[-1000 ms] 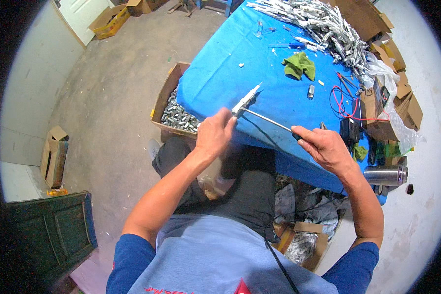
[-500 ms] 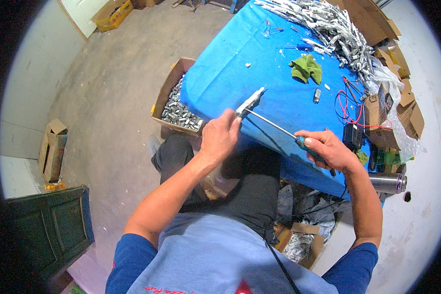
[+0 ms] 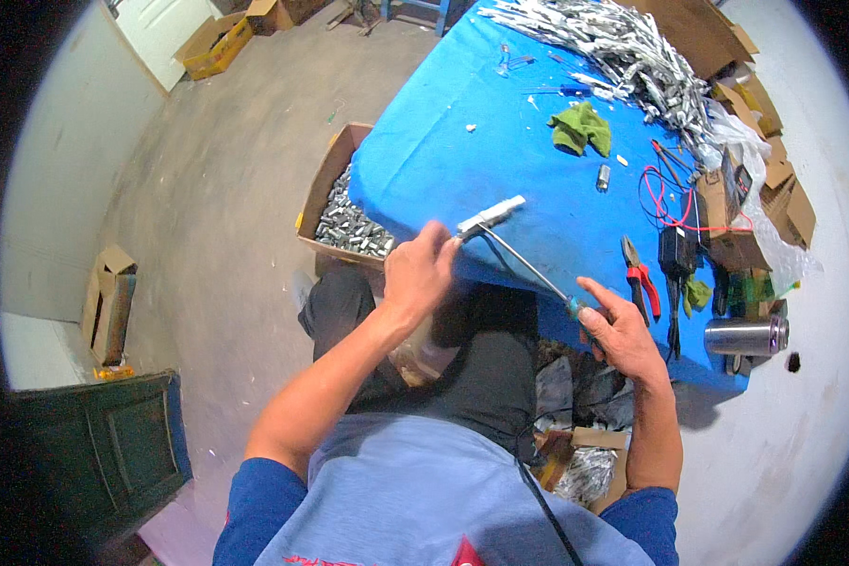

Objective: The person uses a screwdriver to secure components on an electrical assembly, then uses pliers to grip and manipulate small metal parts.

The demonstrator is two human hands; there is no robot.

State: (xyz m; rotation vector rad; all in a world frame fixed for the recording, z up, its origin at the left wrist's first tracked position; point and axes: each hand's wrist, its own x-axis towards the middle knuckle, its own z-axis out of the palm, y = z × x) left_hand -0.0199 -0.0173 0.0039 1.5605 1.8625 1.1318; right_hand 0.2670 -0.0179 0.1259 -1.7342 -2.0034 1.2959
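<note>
My left hand (image 3: 415, 275) is closed on the near end of a slim white and grey part (image 3: 496, 213), which points away to the right above the table's near edge. My right hand (image 3: 626, 335) grips the blue-green handle of a screwdriver (image 3: 532, 267), with the index finger stretched along its upper side. The long metal shaft reaches left, and its tip meets the part close to my left fingers. Those fingers are slightly blurred, and they hide the part's near end.
A blue cloth covers the table (image 3: 434, 123). On it lie red-handled pliers (image 3: 640, 278), a green rag (image 3: 580, 127), a small metal cylinder (image 3: 603, 177) and a pile of similar parts (image 3: 623, 47). A carton of metal cylinders (image 3: 347, 222) stands left; a steel flask (image 3: 747, 336) lies right.
The part has swung to a flatter angle, pointing more to the right. My right hand has moved down and a little left with the screwdriver, uncovering the pliers.
</note>
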